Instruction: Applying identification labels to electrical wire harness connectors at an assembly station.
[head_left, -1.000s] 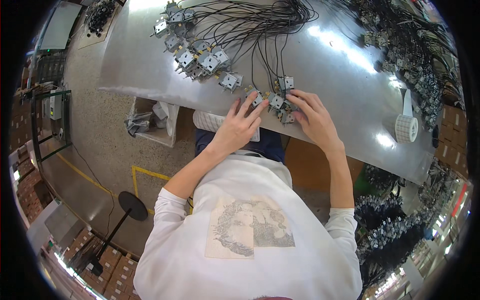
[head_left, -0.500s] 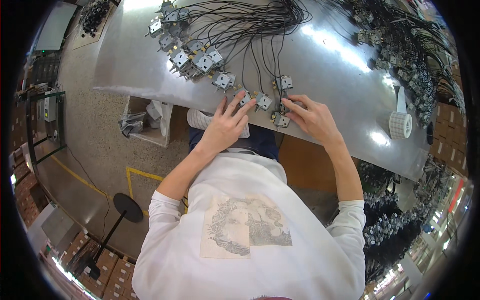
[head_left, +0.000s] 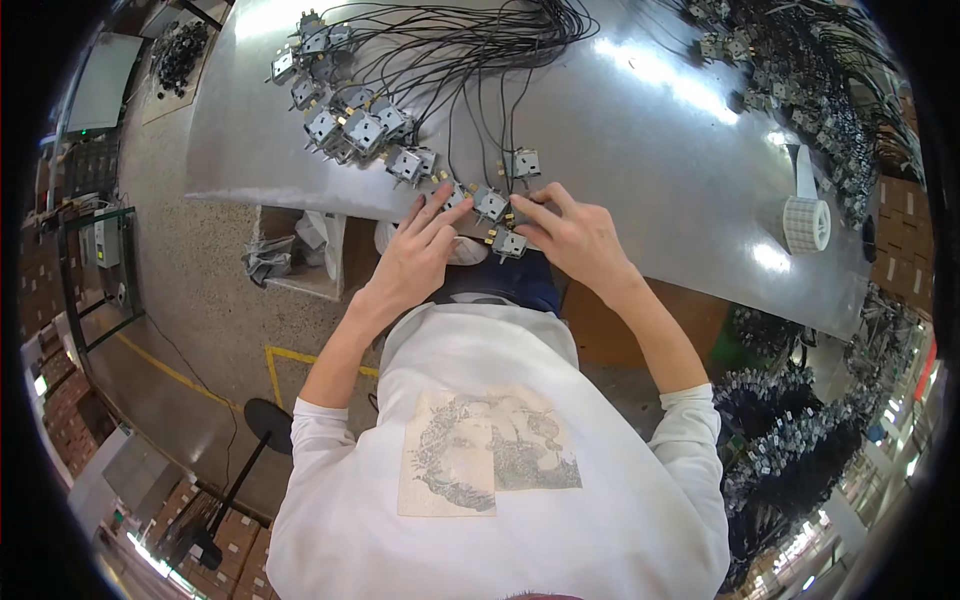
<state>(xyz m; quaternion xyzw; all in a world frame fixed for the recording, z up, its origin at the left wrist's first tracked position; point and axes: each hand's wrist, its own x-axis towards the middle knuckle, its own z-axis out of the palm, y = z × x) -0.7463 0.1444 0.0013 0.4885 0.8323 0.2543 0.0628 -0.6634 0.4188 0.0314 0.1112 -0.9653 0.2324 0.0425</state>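
Note:
Small grey metal box-shaped parts with brass tabs and black wires lie at the table's near edge. My left hand (head_left: 412, 258) is open, fingers stretched and slightly apart, its fingertips resting on one box part (head_left: 453, 196). To its right lies a middle box part (head_left: 490, 205). My right hand (head_left: 578, 245) is closed, thumb and fingers bent together beside that part's right side; what they pinch is hidden. A lower box part (head_left: 508, 242) sits by my right thumb at the table edge. Another box part (head_left: 525, 163) lies just beyond my right fingertips.
A cluster of wired box parts (head_left: 362, 130) fills the table's left side, its black wires (head_left: 480, 45) gathered at the far middle. A label roll (head_left: 806, 225) stands at right, near a large wired heap (head_left: 825, 140). Below the metal table (head_left: 640, 180) stands an open box (head_left: 325, 265) with plastic bags.
The view has shifted, so the table items appear further left. My right hand has come closer to my left, and the lower box part now lies nearer the middle one.

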